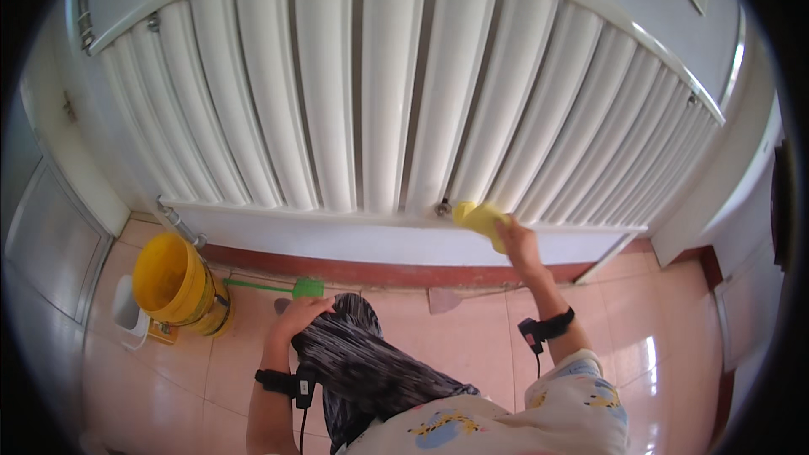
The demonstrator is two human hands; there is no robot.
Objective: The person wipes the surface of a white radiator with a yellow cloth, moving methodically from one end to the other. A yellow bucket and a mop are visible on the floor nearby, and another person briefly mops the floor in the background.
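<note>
A yellow cloth [483,221] is in the grip of my right hand [520,245], slightly blurred. It lies against the lower rail of a white column radiator [392,88], just right of a small metal fitting [444,207]. My left hand [304,316] rests on my bent knee in dark patterned trousers [373,354], with no object visible in it. Its palm side is hidden against the knee.
On the tiled floor at left stand a yellow bucket [183,291] and a white container [128,309]. A green fly swatter [308,287] lies near the red baseboard [379,270]. A metal pipe [181,222] runs down at the radiator's lower left.
</note>
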